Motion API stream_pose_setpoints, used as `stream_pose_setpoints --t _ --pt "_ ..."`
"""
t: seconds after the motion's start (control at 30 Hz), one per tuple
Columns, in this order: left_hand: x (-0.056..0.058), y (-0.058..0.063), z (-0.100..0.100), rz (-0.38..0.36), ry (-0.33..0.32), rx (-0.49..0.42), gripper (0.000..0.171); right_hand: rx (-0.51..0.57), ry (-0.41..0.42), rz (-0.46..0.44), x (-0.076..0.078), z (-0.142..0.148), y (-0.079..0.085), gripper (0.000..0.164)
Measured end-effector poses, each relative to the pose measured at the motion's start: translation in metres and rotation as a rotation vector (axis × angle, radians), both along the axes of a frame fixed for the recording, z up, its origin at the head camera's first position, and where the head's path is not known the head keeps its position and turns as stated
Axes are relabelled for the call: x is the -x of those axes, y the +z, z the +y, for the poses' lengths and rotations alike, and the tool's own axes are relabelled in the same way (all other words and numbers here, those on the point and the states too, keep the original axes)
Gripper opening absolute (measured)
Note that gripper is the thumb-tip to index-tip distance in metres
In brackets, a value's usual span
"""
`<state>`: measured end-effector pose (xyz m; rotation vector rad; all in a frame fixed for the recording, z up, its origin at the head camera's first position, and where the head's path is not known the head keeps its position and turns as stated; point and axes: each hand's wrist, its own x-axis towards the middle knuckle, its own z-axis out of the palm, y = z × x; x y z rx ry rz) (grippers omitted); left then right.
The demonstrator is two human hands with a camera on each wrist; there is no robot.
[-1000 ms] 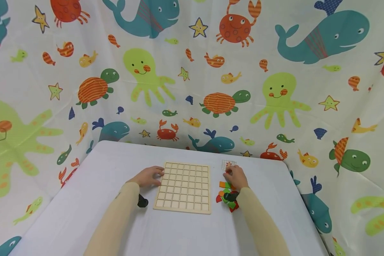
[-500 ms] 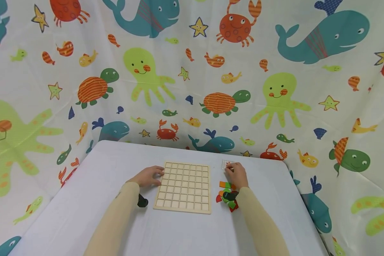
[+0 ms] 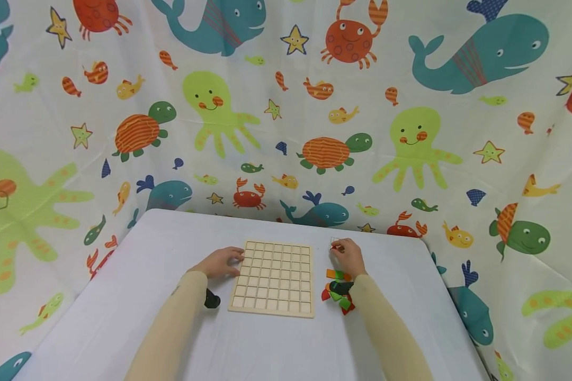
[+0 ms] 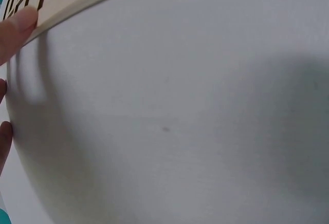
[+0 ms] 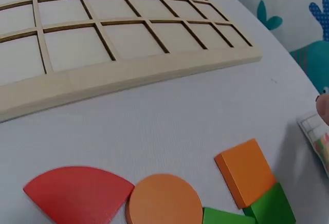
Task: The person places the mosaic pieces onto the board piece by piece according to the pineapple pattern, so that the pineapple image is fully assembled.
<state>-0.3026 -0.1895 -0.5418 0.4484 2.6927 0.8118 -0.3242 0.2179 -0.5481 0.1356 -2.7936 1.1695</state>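
A square wooden grid board (image 3: 271, 314) with rows of shallow cells lies in the middle of the white table. My left hand (image 3: 222, 262) rests at its left edge, fingers relaxed; in the left wrist view the thumb (image 4: 20, 23) touches the board's frame. Beyond the pile, my right hand (image 3: 350, 256) pinches a small red piece (image 3: 334, 246) over a small card with a printed grid (image 5: 311, 127). The hand covers most of the card in the head view. In the right wrist view only one fingertip (image 5: 323, 108) shows.
Right of the board lie several loose coloured pieces: a red quarter-circle (image 5: 79, 193), an orange disc (image 5: 164, 201), an orange square (image 5: 247, 172) and green ones (image 5: 272, 207). A white curtain (image 3: 276, 159) with sea animals hangs behind the table (image 3: 276, 349).
My right hand has shifted slightly left and away from me over the card, the red piece with it. The left hand and the board stay in place.
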Motion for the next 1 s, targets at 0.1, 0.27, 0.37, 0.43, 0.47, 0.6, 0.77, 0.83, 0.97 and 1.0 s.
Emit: stream_pose_setpoints --t 0.1,0.27,0.37,0.43,0.47,0.6,0.77,0.83,0.97,1.0 --pt "0.0 0.001 0.0 0.001 -0.001 -0.006 0.045 -0.013 0.046 0.03 0.001 -0.011 0.003 0.02" --pt "0.001 0.002 0.001 -0.004 -0.016 -0.025 0.044 -0.027 0.164 0.083 0.003 -0.035 0.003 0.019" --pt "0.002 0.001 0.0 0.0 -0.028 -0.018 0.045 -0.017 0.229 0.066 0.002 -0.054 0.002 0.02" --pt "0.003 -0.001 -0.002 0.007 -0.036 -0.016 0.045 0.01 0.256 0.037 0.002 -0.068 0.001 0.02" --pt "0.004 -0.002 -0.002 0.013 -0.041 -0.014 0.045 0.017 0.27 0.033 0.002 -0.074 0.0 0.02" --pt "0.006 -0.003 -0.004 0.008 -0.036 -0.01 0.046 -0.003 0.308 0.033 0.003 -0.098 -0.009 0.019" --pt "0.005 -0.002 -0.003 -0.012 -0.034 -0.011 0.047 -0.019 0.331 0.059 0.0 -0.121 -0.018 0.017" --pt "0.005 -0.002 -0.002 -0.02 -0.035 -0.013 0.047 -0.006 0.332 0.071 -0.004 -0.128 -0.019 0.017" --pt "0.004 -0.001 -0.002 -0.024 -0.027 -0.001 0.046 -0.021 0.326 0.099 -0.006 -0.137 -0.02 0.019" --pt "0.005 -0.001 -0.002 -0.023 -0.026 0.001 0.046 -0.031 0.323 0.105 -0.006 -0.138 -0.02 0.018"
